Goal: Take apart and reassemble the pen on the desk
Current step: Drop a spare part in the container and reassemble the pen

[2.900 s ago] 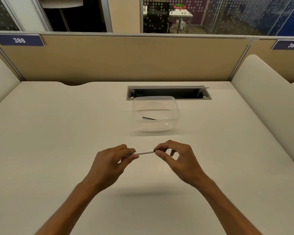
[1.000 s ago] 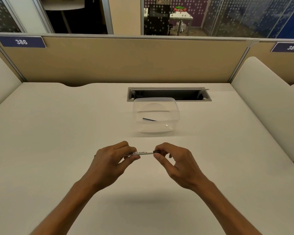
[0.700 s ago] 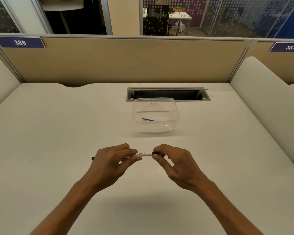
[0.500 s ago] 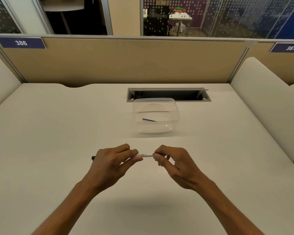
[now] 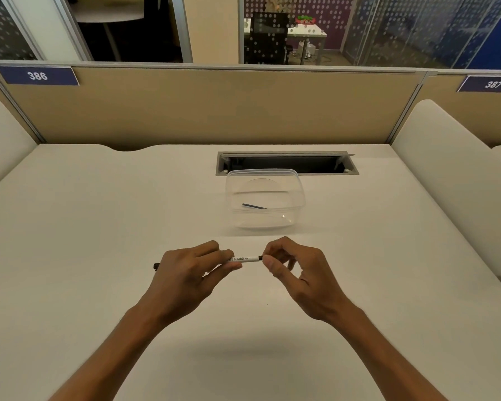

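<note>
Beige partition panels close off the top of the frame, numbered 386 at upper left and 387 at upper right, with glass-walled offices behind. Below them a pale desk (image 5: pixel 84 227) fills most of the view, a cable slot (image 5: pixel 287 163) cut in at centre top.

Clear plastic container (image 5: pixel 265 198) sits just below the slot; a thin dark strip (image 5: pixel 253 206) lies inside, possibly a pen part, too small to tell.

Both forearms enter from the bottom edge. Left hand (image 5: pixel 185 273) is curled round the white pen (image 5: pixel 245 259), held level above the desk at frame centre; the dark tip pokes out to the left of the knuckles. Right hand (image 5: pixel 295 270) pinches the dark right end between thumb and forefinger, other fingers loosely bent.

Judgement: step in hand is working the right-end piece, whether loosening or seating it I cannot say. To do it well:
- keep the left grip firm and still;
- turn or pull straight along the barrel's axis, not sideways;
- stay over the desk so a freed part drops near the container.
</note>
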Demonstrator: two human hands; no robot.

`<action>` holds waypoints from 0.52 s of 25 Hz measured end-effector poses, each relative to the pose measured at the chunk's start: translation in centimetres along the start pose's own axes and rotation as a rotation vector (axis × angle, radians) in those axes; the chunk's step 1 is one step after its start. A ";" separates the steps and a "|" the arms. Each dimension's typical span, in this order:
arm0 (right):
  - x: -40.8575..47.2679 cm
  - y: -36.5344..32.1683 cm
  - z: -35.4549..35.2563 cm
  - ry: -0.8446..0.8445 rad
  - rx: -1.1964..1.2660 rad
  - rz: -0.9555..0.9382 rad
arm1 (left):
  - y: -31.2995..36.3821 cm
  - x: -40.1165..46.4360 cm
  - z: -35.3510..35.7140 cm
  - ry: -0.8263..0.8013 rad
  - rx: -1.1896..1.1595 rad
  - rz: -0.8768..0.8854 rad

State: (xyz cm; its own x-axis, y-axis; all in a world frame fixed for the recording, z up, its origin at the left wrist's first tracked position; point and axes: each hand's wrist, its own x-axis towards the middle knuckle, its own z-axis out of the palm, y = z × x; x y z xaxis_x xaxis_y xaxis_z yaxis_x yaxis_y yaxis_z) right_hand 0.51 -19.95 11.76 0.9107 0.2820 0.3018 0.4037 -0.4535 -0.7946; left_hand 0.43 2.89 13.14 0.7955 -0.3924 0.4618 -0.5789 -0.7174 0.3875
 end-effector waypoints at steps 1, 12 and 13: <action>0.0 0.0 -0.1 0.012 -0.087 -0.064 | 0.0 0.0 -0.1 -0.008 -0.006 -0.011; 0.0 -0.4 0.3 -0.030 -0.118 -0.100 | 0.2 0.1 -0.5 -0.011 -0.045 -0.007; 0.0 -0.4 0.6 -0.038 -0.047 -0.040 | 0.3 0.0 -0.5 -0.007 -0.044 0.000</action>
State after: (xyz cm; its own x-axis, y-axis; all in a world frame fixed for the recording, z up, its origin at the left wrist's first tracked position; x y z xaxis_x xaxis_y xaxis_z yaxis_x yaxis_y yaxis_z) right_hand 0.33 -19.29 11.79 0.8901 0.3323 0.3119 0.4443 -0.4800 -0.7565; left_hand 0.17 2.91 13.70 0.7967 -0.3960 0.4565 -0.5858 -0.6917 0.4223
